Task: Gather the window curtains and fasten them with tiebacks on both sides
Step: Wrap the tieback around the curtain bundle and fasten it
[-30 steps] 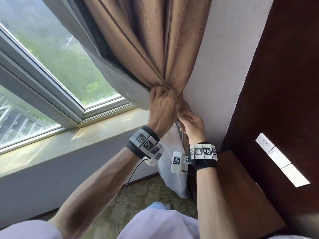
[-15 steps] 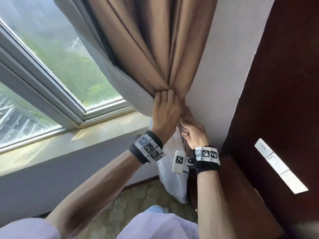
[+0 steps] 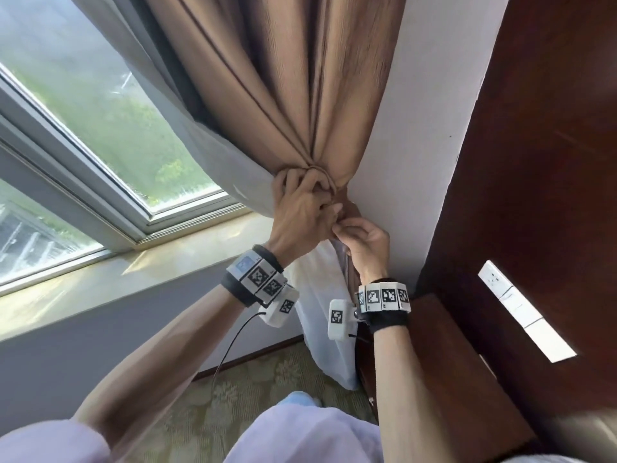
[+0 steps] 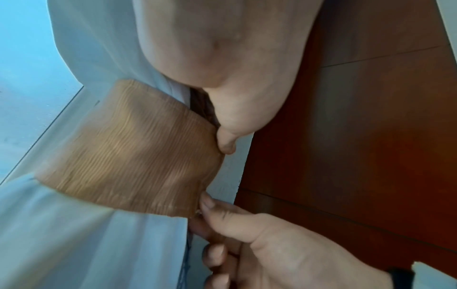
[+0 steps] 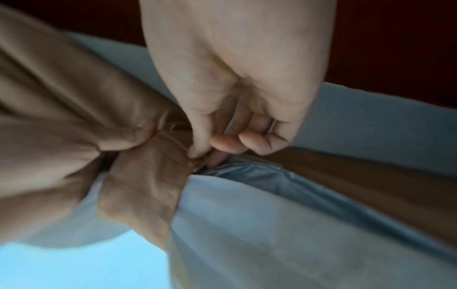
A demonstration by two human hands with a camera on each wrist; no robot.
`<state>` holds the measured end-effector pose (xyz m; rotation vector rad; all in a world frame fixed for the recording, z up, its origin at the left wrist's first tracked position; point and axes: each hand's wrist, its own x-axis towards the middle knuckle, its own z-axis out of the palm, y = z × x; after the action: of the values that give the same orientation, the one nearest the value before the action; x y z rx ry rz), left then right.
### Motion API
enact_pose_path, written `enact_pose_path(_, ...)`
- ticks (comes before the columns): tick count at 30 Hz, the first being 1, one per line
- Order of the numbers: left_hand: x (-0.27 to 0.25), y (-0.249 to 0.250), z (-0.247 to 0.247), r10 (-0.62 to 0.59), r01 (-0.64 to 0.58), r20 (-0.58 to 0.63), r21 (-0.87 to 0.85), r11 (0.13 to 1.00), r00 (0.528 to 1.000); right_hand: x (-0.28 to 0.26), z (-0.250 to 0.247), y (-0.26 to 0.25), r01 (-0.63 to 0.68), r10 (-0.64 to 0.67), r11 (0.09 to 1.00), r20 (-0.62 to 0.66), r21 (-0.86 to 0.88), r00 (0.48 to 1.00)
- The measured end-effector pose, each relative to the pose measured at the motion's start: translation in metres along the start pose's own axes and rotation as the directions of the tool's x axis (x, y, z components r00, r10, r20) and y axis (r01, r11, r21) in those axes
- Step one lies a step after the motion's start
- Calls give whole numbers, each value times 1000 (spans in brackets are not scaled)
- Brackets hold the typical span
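While the brown curtain (image 3: 300, 105) is hanging gathered into a tight bunch against the white wall (image 3: 430, 135), the person is working at that bunch with both hands. The left hand (image 3: 300, 208) is sitting at the front of the bunch, its fingers curling into the folds just under the pinch point and gripping the cloth. From the left wrist view, a ribbed tan tieback (image 4: 133, 152) is wrapping around the pale lining (image 4: 81, 234) of the curtain, with the left thumb pressing on its upper edge beside the wall. The right hand (image 3: 365, 242) is sitting just right of the left one, touching it, between the curtain and the wall. Its thumb and forefinger (image 5: 200, 144) are pinching the end of the tieback, the other fingers curling in loosely behind. What the tieback's end is fastening to is hidden by the fingers.

Below the bunch, the white sheer (image 3: 320, 329) is hanging down toward the patterned carpet (image 3: 240, 392). Left of the curtain, the window (image 3: 100, 121) is showing green trees, and the stone sill (image 3: 117, 282) is running beneath it. Right of the wall, dark wood panelling (image 3: 541, 162) is carrying a white switch plate (image 3: 521, 305). Both wrists are wearing black bands with marker tags, and a thin cable is hanging from the left one.
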<state>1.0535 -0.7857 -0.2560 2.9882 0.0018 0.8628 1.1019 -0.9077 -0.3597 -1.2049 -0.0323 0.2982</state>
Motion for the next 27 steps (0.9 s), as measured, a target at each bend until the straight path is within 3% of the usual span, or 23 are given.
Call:
enact_pose_path(4,0,-8,0,-4,4,-3,-15,1000,1000,0,-2,0,220,-210,940,66,-261,975)
enact_pose_path(8,-4,-11,-4,124,-124,18,8,992,992,-4,-2,-5,337,-426,755,-31,-562,904)
enact_pose_path(10,-7,-15,-10,202,-203,29,46,978,979,-5,-2,-15,448,-484,661,114,-601,867)
enact_pose_path(12,-12,-20,-14,261,-262,26,95,960,965,-5,-3,-32,551,-497,575,277,-605,823)
enact_pose_path(15,-26,-32,-19,317,-311,-9,159,937,949,-4,-7,-60,647,-498,467,425,-602,756)
enact_pose_path(18,-39,-33,-23,349,-331,-34,243,912,937,-4,-5,-75,728,-457,293,577,-620,676)
enact_pose_path(22,-41,-33,-29,344,-317,-45,288,904,938,-1,-3,-89,734,-352,131,661,-666,663)
enact_pose_path(27,-39,-30,-24,334,-301,-46,334,893,941,0,-10,-100,732,-299,113,680,-672,670)
